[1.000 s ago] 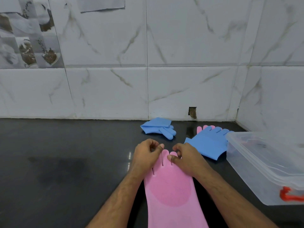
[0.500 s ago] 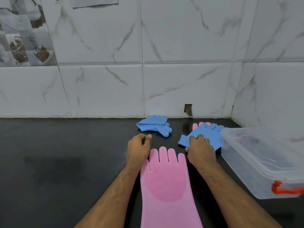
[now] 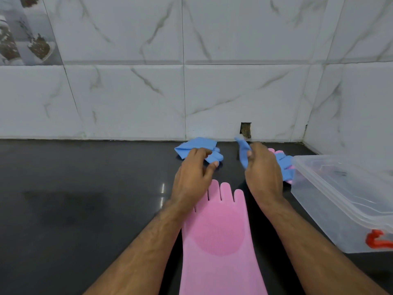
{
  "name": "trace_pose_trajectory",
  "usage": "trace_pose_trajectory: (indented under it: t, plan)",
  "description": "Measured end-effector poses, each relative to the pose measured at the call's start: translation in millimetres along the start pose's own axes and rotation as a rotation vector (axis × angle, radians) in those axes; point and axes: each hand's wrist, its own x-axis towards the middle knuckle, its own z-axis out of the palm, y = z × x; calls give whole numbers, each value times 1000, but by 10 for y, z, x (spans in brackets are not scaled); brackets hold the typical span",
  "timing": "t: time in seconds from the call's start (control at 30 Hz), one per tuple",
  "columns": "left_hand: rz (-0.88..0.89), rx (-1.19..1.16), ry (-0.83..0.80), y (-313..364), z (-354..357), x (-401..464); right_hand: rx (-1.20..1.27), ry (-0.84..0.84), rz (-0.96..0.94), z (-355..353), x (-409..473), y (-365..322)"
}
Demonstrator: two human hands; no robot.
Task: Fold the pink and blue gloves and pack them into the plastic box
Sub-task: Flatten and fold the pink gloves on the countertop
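Head view: the near end of the long pink glove [image 3: 217, 237] runs off the bottom of the picture, so its cuff is not seen, and the left hand [image 3: 192, 179] covers its thumb side. A second pink glove [image 3: 274, 151] shows only as a few fingertips and a strip of edge under the blue glove [image 3: 286, 165] the right hand [image 3: 262, 176] has hold of; most of that blue glove is hidden behind the hand, and its lifted end [image 3: 242, 150] is blurred. The plastic box [image 3: 340, 201] is cut off at the right edge of the picture; whether anything lies inside it cannot be made out through its cloudy lid and wall.

The box stands at the right edge of the dark desk [image 3: 74, 199], near the back right corner, with a red clasp [image 3: 377, 241] on its near end. A folded blue glove [image 3: 196, 147] lies at the back edge of the desk against the tiled wall [image 3: 234, 86], just beyond the left hand. The half-hidden pair lies between the right hand and the box, touching the box's far corner.

The right grip is pinching the blue glove — thumb and curled fingers closed on its raised end. The left grip is loosely spread, fingers bent and holding nothing — it hovers over the fingertips of the long pink glove, which lies flat, palm pad up, at the middle of the desk's front.
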Motion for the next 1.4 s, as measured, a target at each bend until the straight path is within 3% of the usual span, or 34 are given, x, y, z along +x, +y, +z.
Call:
trace_pose_trajectory:
  t: [0.1, 0.23, 0.33, 0.43, 0.5, 0.6, 0.67, 0.73, 0.8, 0.97, 1.13, 1.23, 1.4]
  plan:
    - [46, 2, -70, 58, 32, -34, 341, -59, -32, -31, -60, -165]
    - [-18, -324, -98, 45, 19, -14, 656, -161, -117, -139, -167, -382]
    - [-84, -456, 1, 52, 5, 4, 746, -220, -277, -201, -213, -467]
    - [-133, -439, 166, 13, -35, 29, 809, -425, -402, -173, -271, -513]
    - [-195, -401, 238, -27, -55, 42, 766, -542, -441, -128, -296, -533]
    - [-342, -365, 371, -120, -50, 111, 619, -535, -501, -57, -285, -475]
    - [-376, -363, 524, -152, -116, 162, 517, -515, -452, -18, -256, -393]
    - [-326, -357, 577, -198, -194, 197, 435, -499, -341, 12, -220, -322]
    - [-297, -368, 487, -250, -233, 205, 377, -478, -243, 45, -195, -275]
    - [-315, -309, 90, -267, -143, 137, 153, -541, 28, 125, -144, -106]
    - [-312, 79, -219, -290, -53, 92, -166, -633, 193, 152, -104, 54]
    - [-312, 189, -227, -256, -32, 72, -300, -651, 224, 146, -99, 116]
    - [-166, 224, -40, -221, -74, 91, -357, -676, 277, 129, -90, 191]
